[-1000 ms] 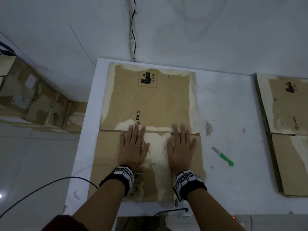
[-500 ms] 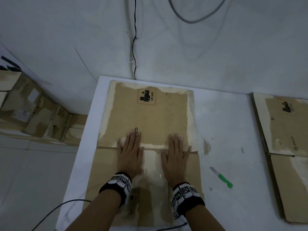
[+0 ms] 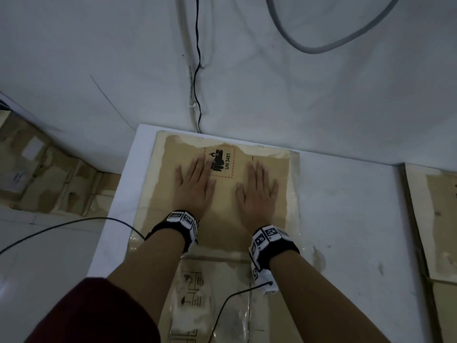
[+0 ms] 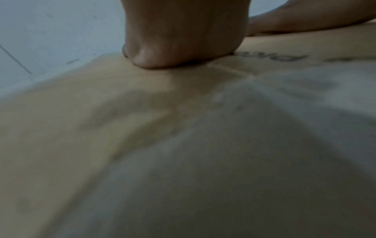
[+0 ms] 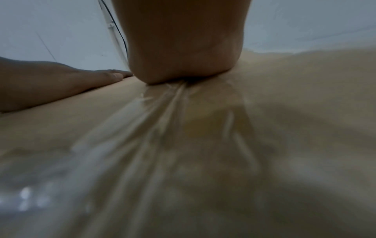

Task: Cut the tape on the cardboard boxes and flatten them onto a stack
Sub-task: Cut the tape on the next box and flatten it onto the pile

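Both hands lie palm-down with fingers straight and slightly spread, so neither grip is closed on anything: the left hand (image 3: pixel 194 186) and the right hand (image 3: pixel 257 193) press flat on the far panel of the flattened cardboard box (image 3: pixel 269 216), side by side and apart. The left fingertips touch the printed hazard label (image 3: pixel 221 163) marked UN 3481; the right hand rests just beside it. In the left wrist view the heel of the left hand (image 4: pixel 179 41) bears directly on the board, and in the right wrist view the heel of the right hand (image 5: pixel 185 51) sits on a wrinkled strip of clear tape (image 5: pixel 158 112). The box lies on the white bench (image 3: pixel 346 206), its far edge near the wall, its near panel running toward the person beneath the forearms. A second flattened box (image 3: pixel 435 219) lies at the right side of the bench, well apart; further cardboard boxes (image 3: pixel 49 177) stand on the floor to the left. A thin black cable (image 3: pixel 197 70) and a grey hose (image 3: pixel 309 43) run along the wall. The step in hand appears to be pressing the opened box flat. The next move probably calls for lifting the flat sheet and laying it squarely on the box at the right, which seems to serve as the stack. No cutting tool is visible.
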The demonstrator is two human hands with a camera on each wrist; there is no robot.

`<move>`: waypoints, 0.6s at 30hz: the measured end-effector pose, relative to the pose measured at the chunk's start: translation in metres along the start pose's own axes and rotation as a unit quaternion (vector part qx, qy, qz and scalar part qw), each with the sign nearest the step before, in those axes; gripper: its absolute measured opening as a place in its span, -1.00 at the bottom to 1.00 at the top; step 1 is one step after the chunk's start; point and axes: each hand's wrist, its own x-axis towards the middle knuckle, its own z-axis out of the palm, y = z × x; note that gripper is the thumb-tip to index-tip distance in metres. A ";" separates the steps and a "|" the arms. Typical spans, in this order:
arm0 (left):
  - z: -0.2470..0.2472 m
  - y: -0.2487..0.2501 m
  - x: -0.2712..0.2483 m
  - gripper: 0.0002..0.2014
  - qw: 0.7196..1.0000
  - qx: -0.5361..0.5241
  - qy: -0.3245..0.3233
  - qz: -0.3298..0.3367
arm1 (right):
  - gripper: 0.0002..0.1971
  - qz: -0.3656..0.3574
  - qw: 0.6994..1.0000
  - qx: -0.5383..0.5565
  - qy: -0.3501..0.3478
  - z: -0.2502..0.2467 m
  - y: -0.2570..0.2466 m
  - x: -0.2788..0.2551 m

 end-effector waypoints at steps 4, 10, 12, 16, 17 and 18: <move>-0.003 0.000 0.003 -0.33 1.000 0.004 -0.028 -0.009 | -0.28 0.005 0.999 0.006 -0.047 -0.003 0.002 0.004; -0.019 0.010 -0.030 -0.27 0.993 -0.010 -0.114 -0.016 | -0.27 -0.027 0.987 0.055 -0.148 -0.034 0.022 -0.015; -0.020 0.013 -0.069 -0.25 0.993 -0.015 -0.116 -0.012 | -0.31 -0.031 0.988 0.073 -0.133 -0.039 0.025 -0.056; -0.010 0.007 -0.164 -0.35 0.996 -0.043 -0.072 0.024 | -0.39 -0.054 0.992 0.078 -0.082 -0.034 0.026 -0.164; -0.007 0.004 -0.187 -0.38 0.997 -0.034 -0.058 0.024 | -0.40 -0.050 0.993 0.080 -0.072 -0.031 0.027 -0.188; -0.005 0.002 -0.208 -0.40 0.999 -0.020 -0.047 0.019 | -0.40 -0.042 0.994 0.078 -0.065 -0.028 0.026 -0.209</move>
